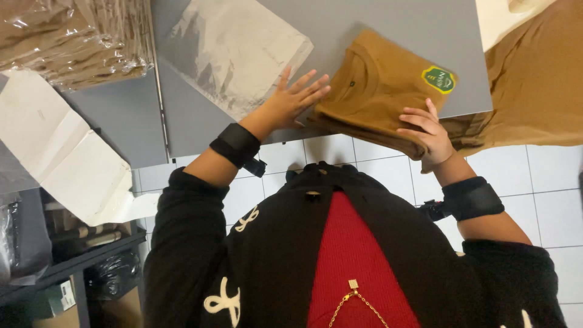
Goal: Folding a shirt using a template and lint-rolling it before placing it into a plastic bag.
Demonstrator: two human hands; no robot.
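A folded brown shirt (379, 85) with a green and yellow badge (438, 79) lies on the grey table (413, 24) near its front edge. My left hand (294, 97) rests flat with fingers spread, on the table against the shirt's left side. My right hand (428, 130) curls over the shirt's near right corner, gripping the folded edge. Both wrists wear black bands.
A clear plastic bag (237, 51) lies on the table left of the shirt. A stack of bagged brown garments (73, 39) sits at the far left. Loose brown fabric (534, 79) hangs at the right. White paper (61, 152) droops over a shelf. White floor tiles lie below.
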